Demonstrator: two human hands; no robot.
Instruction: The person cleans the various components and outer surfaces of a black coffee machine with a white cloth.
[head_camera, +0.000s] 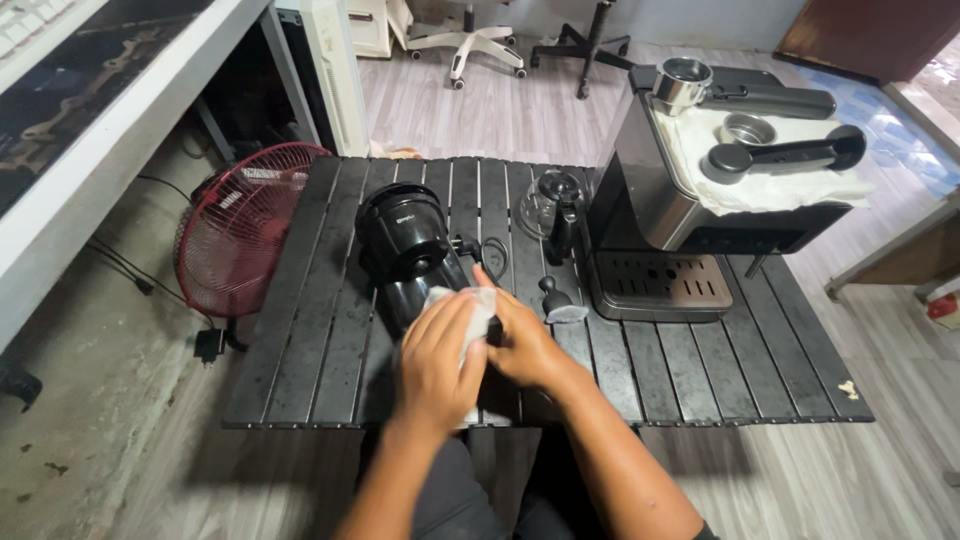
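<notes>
Two hands meet near the front edge of the slatted black table (300, 370): left hand (437, 352) presses a white cloth (480, 305) flat on the black grinder (408, 245) lying on its side, right hand (522, 345) clasps beside it. Bare slats left of the grip; right, a tamper (553, 293), glass carafe (553, 200), steel espresso machine (655, 200). Grinder glossy, cylindrical.

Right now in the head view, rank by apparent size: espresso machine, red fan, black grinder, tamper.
1. Espresso machine, largest.
2. Red fan, though it sits lower on the floor, farther from the camera, so this is unsure.
3. Black grinder, partly hidden by the left hand.
4. Tamper, clearly smallest.
</notes>
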